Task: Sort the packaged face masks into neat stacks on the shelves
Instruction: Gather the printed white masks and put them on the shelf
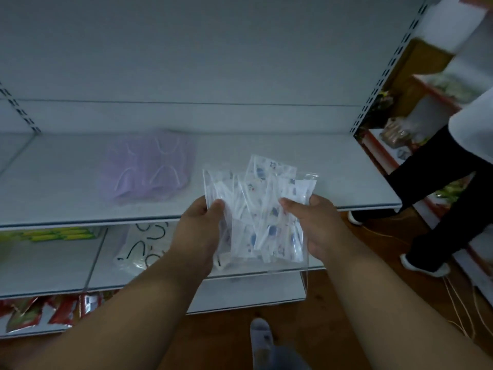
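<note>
I hold a loose bundle of white printed packaged masks (260, 209) in front of the upper shelf (53, 193). My left hand (198, 231) grips the bundle's left side, thumb on top. My right hand (312, 225) grips its right side. The packs are fanned out unevenly and partly hang over the shelf's front edge. A pile of purple packaged masks (145, 169) lies on the upper shelf to the left. On the lower shelf (53, 268), white masks with black ear loops (141, 249) lie in clear packs.
Yellow-green packs (56, 234) sit on the lower shelf at left. Red snack packets (45, 311) fill the bottom shelf. Another person in black trousers (437, 182) stands at right by a second shelf unit. My socked foot (262, 340) is on the wooden floor.
</note>
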The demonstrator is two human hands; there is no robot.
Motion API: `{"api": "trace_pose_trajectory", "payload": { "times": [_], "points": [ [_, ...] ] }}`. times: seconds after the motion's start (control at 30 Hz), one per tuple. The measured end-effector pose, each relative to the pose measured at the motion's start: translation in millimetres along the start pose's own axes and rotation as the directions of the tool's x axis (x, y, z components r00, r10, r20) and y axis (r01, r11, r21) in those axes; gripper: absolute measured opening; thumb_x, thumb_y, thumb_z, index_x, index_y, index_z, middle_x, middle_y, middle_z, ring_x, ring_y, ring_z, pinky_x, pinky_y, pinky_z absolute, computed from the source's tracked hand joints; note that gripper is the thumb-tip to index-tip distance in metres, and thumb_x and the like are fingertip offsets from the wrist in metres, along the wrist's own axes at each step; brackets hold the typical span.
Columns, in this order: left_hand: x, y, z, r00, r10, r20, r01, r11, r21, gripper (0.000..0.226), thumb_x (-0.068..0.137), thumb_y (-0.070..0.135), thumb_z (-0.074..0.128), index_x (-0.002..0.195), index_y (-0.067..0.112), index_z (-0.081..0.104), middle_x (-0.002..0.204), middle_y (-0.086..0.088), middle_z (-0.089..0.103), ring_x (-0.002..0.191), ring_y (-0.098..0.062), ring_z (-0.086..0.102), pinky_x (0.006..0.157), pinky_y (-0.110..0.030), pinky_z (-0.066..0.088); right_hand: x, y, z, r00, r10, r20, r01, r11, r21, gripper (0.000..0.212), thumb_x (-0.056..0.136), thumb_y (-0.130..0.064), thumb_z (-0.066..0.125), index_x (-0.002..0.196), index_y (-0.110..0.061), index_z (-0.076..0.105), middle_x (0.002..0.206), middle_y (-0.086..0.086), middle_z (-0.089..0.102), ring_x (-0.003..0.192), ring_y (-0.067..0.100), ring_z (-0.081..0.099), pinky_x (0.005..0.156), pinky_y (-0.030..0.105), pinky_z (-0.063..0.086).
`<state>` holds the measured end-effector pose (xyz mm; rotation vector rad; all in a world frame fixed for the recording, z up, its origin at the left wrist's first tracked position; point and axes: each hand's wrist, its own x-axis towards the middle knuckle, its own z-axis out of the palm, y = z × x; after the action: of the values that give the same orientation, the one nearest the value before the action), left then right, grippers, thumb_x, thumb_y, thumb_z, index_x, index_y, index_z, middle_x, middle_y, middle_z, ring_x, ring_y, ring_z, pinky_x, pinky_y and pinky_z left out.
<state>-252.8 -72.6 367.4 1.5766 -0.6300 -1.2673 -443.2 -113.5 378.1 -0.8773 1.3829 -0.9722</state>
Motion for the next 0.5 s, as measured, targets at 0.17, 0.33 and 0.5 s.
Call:
{"api": "trace_pose_trajectory", "payload": {
  "times": [0.17, 0.33, 0.5],
  "points": [
    [41.2, 23.1, 62.6, 0.997, 0.060, 0.050, -0.064, 0.994, 0.085, 0.011, 0.090, 0.026, 0.062, 0.094, 0.029, 0.073, 0.097, 0.001, 0.076, 0.094, -0.026, 0.072, 0.091, -0.053, 0.056, 57.9, -39.0, -39.0, 0.999, 0.001, -0.047, -0.006, 0.995, -0.103, 0.006, 0.090, -0.007, 0.068, 0.091, -0.013, 0.071, 0.091, 0.011, 0.075, 0.079, 0.026, 0.074, 0.066, 0.041, 0.061],
    [94.5, 54.6, 111.4, 0.983, 0.180, -0.018, -0.170, 0.954, 0.248, 0.009, 0.093, 0.017, 0.061, 0.094, 0.024, 0.067, 0.094, 0.000, 0.071, 0.084, -0.020, 0.067, 0.079, -0.032, 0.055, 127.3, -71.7, -59.6, 0.996, -0.082, -0.041, 0.071, 0.973, -0.219, 0.009, 0.087, -0.005, 0.070, 0.092, -0.012, 0.072, 0.095, 0.014, 0.074, 0.084, 0.030, 0.073, 0.076, 0.049, 0.060],
    [132.2, 73.3, 145.9, 0.972, 0.234, 0.020, -0.212, 0.837, 0.504, 0.009, 0.092, 0.022, 0.060, 0.098, 0.018, 0.065, 0.086, 0.001, 0.067, 0.075, -0.022, 0.063, 0.070, -0.032, 0.054, 178.9, -85.9, -73.9, 0.977, -0.196, -0.082, 0.120, 0.827, -0.550, 0.019, 0.080, -0.017, 0.079, 0.074, -0.024, 0.062, 0.080, -0.001, 0.068, 0.072, 0.017, 0.066, 0.072, 0.032, 0.057]
  ]
}}
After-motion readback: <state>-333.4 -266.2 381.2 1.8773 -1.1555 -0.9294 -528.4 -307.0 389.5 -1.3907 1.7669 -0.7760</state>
